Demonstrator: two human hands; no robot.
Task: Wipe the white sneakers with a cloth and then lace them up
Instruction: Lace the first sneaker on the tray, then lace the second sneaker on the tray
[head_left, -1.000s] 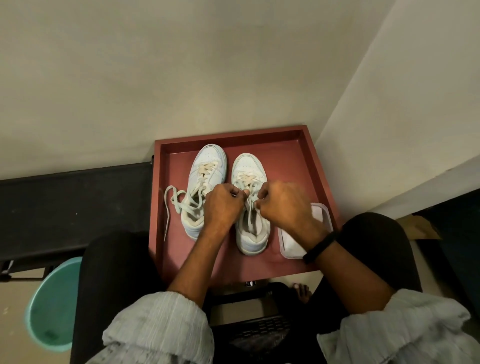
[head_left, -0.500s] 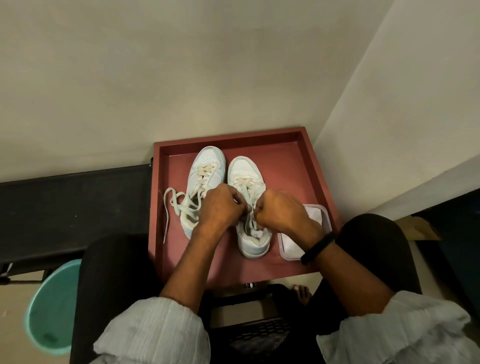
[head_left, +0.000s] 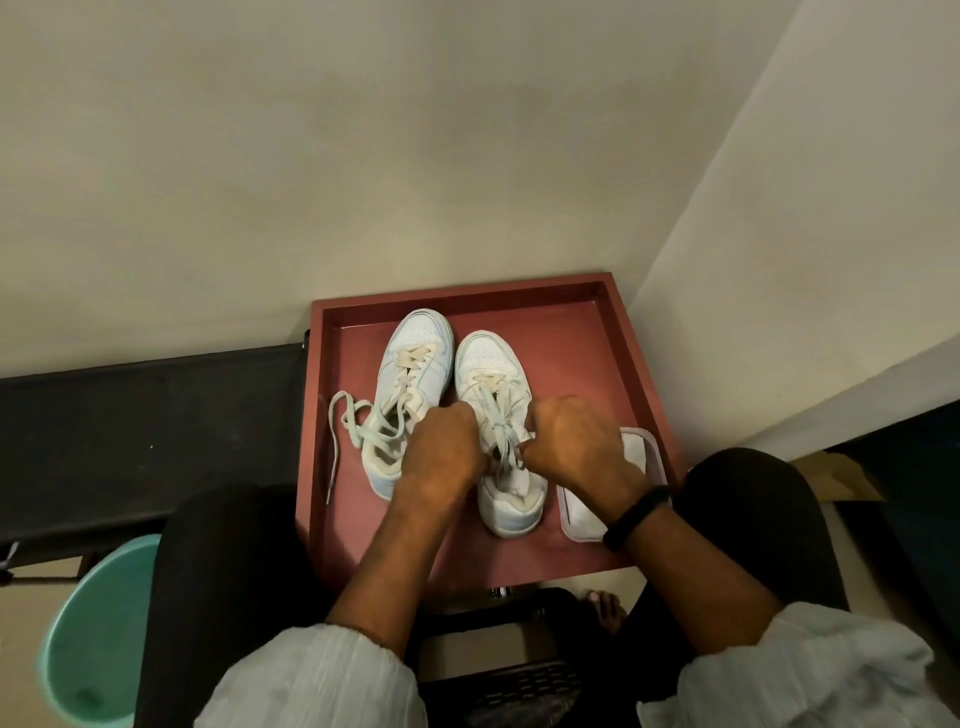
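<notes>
Both grips are closed on the lace (head_left: 500, 439) of the right-hand sneaker (head_left: 488, 358). The left hand (head_left: 441, 452) and the right hand (head_left: 574, 447) are curled into loose fists on either side of the tongue, knuckles up. Each seems to pinch one end of the lace where the strands run down between them. The fingertips are hidden under the hands, so exactly how each end is held cannot be made out. One end per hand, just above the upper eyelets, suits drawing the crossings snug or starting a knot, which looks to be the step in hand.

That sneaker lies with its toe away from the person and its heel toward them, so the eyelets face up and the lace pulls toward the body. The left-hand sneaker (head_left: 418, 345) lies just beside it, nearly touching at the toe. Its loose lace (head_left: 337, 431) trails out over the tray floor, so it probably waits its turn. Both rest in a red tray (head_left: 618, 332) set between the knees, within easy reach.

At the tray's near right corner a clear container (head_left: 576, 535) holds what seems to be a white cloth (head_left: 634, 457), set aside and partly under the right wrist with its black wristband (head_left: 636, 517). A teal bucket (head_left: 88, 623) stands on the floor to the left.
</notes>
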